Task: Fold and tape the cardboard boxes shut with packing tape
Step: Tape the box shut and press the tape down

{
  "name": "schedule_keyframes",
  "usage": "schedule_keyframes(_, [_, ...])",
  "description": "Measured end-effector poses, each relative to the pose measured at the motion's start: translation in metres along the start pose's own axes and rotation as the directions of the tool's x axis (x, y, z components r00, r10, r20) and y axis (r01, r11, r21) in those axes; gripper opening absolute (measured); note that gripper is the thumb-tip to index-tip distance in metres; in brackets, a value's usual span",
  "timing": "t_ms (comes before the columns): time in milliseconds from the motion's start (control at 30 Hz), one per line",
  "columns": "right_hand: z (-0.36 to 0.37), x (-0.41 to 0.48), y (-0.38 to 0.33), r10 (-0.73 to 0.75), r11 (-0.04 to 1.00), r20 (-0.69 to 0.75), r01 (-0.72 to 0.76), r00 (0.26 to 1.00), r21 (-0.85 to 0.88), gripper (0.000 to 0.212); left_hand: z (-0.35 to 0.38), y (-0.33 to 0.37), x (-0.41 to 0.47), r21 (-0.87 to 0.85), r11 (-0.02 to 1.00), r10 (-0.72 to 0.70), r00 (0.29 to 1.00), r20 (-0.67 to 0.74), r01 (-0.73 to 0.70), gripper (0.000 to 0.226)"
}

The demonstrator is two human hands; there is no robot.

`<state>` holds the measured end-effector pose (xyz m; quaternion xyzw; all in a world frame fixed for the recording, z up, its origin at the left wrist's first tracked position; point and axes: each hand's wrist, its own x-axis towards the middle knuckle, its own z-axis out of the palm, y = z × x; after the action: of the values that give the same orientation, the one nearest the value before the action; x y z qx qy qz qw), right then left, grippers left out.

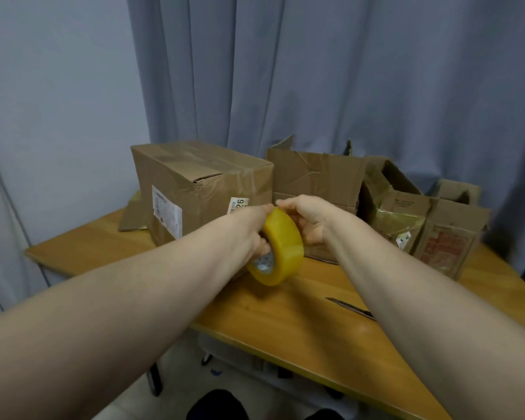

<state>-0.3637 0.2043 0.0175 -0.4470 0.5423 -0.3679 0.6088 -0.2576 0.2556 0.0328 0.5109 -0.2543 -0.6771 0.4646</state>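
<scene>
Tape roll (281, 248) gripped by both hands, above table edge (285, 338), boxes (200, 189) behind.

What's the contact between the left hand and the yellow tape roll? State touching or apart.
Touching. The head view shows the left hand gripping the yellow tape roll, fingers curled into its core.

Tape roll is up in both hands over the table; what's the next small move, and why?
Probably peel the free end loose with the right hand. The left hand grips the tape roll at its core, the right pinches its top edge, and no strip is drawn out yet. The open box behind has its flaps up.
</scene>
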Motion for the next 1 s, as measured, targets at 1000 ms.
schedule_keyframes(1000, [0.001,0.004,-0.054,-0.665,0.598,0.120,0.621,0.737,-0.507,0.045,0.007,-0.002,0.018,0.051,0.993,0.111,0.988,-0.108,-0.106,0.021])
